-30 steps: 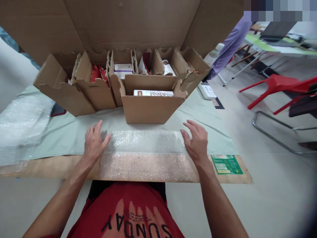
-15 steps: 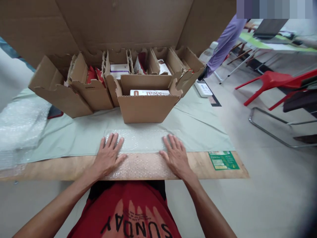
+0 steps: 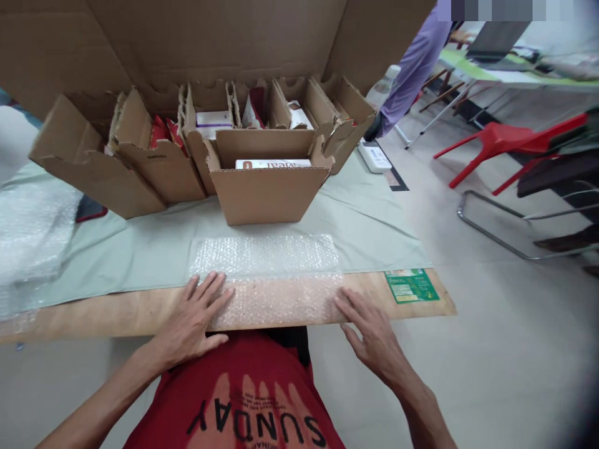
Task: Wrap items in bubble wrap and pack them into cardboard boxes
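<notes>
A clear sheet of bubble wrap point(image 3: 271, 259) lies flat across the pale green cloth and the bare wooden edge of the table. At its left side rests my left hand point(image 3: 194, 321), fingers stretched out over the sheet's corner, nothing held. My right hand point(image 3: 372, 327) is by the sheet's right edge, its fingers spread and fingertips close to or on the wrap. Just beyond the sheet stands a small open cardboard box point(image 3: 266, 196) with a white carton point(image 3: 274, 164) marked "Meal" inside.
Several open cardboard bins point(image 3: 161, 168) stand in a row behind, before a tall cardboard panel point(image 3: 215, 43). More bubble wrap point(image 3: 35, 231) is heaped at left. A white scale-like device point(image 3: 374, 157) and a clear bottle point(image 3: 384, 87) are at right, near a person in purple trousers point(image 3: 416, 68).
Both hands have drawn back toward me, and my right hand has also shifted right, uncovering more of the bubble wrap. The view has shifted slightly.
</notes>
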A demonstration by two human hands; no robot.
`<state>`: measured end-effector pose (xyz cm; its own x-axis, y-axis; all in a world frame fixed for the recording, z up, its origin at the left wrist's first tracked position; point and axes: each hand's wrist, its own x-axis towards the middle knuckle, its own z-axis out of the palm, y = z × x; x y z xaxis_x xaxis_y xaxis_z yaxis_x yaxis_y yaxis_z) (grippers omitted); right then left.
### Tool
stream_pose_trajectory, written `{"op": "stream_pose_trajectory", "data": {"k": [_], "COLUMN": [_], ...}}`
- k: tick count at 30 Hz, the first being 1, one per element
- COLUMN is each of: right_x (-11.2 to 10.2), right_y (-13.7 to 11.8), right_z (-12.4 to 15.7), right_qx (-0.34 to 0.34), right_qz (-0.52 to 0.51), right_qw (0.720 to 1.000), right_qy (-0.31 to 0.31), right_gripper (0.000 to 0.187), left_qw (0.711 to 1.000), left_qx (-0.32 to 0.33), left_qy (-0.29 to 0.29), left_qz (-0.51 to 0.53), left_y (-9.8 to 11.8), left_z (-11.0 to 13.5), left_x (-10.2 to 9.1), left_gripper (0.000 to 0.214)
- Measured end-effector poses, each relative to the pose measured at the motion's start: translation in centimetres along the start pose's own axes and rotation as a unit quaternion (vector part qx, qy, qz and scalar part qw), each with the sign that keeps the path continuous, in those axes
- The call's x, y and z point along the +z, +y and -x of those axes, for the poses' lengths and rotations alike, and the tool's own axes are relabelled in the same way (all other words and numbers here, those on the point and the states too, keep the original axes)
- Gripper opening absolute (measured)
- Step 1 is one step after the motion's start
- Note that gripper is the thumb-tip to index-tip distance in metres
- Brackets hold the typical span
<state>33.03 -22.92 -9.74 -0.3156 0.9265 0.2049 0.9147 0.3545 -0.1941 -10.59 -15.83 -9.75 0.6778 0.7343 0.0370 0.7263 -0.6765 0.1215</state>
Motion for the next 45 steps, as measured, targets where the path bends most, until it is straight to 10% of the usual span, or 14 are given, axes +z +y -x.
{"op": "stream_pose_trajectory", "data": {"k": [13,19,33,38,45], "right_x": [-2.2,-2.6,2.4,1.5,-1.4], "right_y": [-0.9,-0.3,2.2,1.8,-3.3], "right_z": [-2.5,-6.6,-10.0,-10.8,-9.6], "right_qx": [0.062,0.231,0.179,0.187,0.219], "right_qz": [-0.229,-0.31,0.044,-0.095,-0.421], "right_qw": [0.965,0.909,0.979,0.975,0.88], "right_qy": [0.113,0.156,0.088,0.079,-0.013], "right_gripper": [0.013,0.018,0.035,0.019,0.031], "left_qw": [0.993,0.927,0.942,0.946,0.919], "left_qx": [-0.015,-0.247,-0.33,-0.301,-0.37], "left_qy": [0.045,0.084,0.052,0.045,0.102], "left_qz": [0.108,0.268,0.019,0.11,0.085], "left_y": [-1.5,-2.7,-4.3,-4.3,-8.0], "left_z": [1.2,-1.7,-5.5,-6.0,-5.8], "left_x": [-1.9,-4.6,-2.6,-3.1,-7.6], "left_gripper": [0.055,0.024,0.046,0.028,0.02]}}
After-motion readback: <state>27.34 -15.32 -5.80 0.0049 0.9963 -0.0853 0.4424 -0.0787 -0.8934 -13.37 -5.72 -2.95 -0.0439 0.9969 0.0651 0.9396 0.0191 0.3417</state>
